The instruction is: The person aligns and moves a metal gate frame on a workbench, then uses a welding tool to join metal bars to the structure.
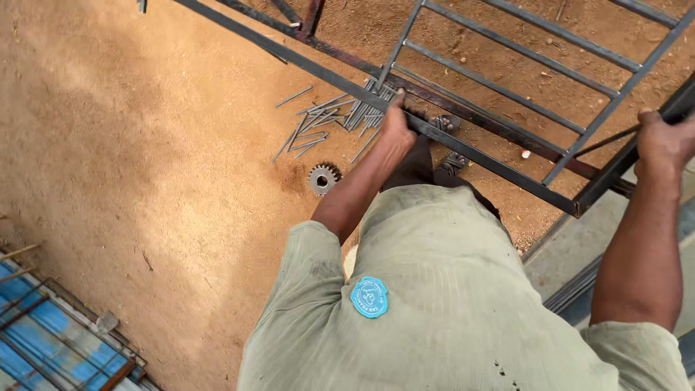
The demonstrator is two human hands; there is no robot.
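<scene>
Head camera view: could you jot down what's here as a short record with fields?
Setting: sandy ground
Main thing: metal grille frame, dark bars, raised above the ground
Left hand: grip closed on the frame's long lower bar
Right hand: grip closed on the frame's side bar by the corner
On the ground: pile of thin metal rods; toothed gear wheel
Clothing: pale green shirt

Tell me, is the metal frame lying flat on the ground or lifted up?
Lifted up. Both hands, left and right, grip the metal frame, and sandy ground shows beneath its bars.
</scene>
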